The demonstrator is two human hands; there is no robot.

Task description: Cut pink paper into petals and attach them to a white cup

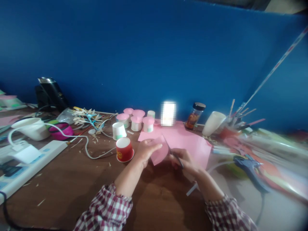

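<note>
A piece of pink paper is pinched between the thumb and fingers of my left hand. My right hand grips dark scissors, whose blades point up and away along the right side of the piece. Whether the blades are parted I cannot tell. Beneath and behind both hands lies a larger pink sheet. To the left of my left hand stands a red paper cup. Behind it is a white paper cup, near several small cups topped with pink paper discs.
At left are a white power strip with a trailing cable, a white bowl and a black bottle. A jar, a tilted white cup and a blurred glue gun are at right. A blue wall rises behind.
</note>
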